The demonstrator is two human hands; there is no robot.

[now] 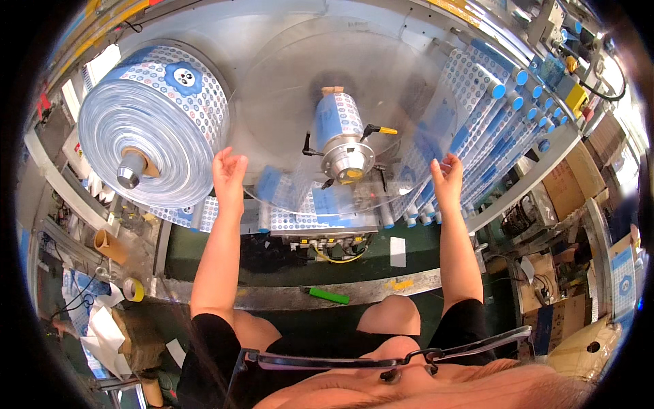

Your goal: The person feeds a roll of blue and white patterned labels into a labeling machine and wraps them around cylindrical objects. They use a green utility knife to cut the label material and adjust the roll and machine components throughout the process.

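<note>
Both hands were raised with fingers spread apart, gripping nothing firmly: the left hand (pixel 229 170) and the right hand (pixel 447 174) pressed flat on opposite rims of a clear round disc (pixel 286 82). The disc sat between them on the metal spindle hub (pixel 347 158), whose axis pointed toward the person, about equally near to each hand. A big roll of printed film (pixel 153 123) stood just left of the left hand.

A big roll of blue-and-white printed packaging film (pixel 153 123) sits just left of the left hand (pixel 228 174); brown cardboard boxes (pixel 569 184) stand right of the right hand (pixel 446 178).
</note>
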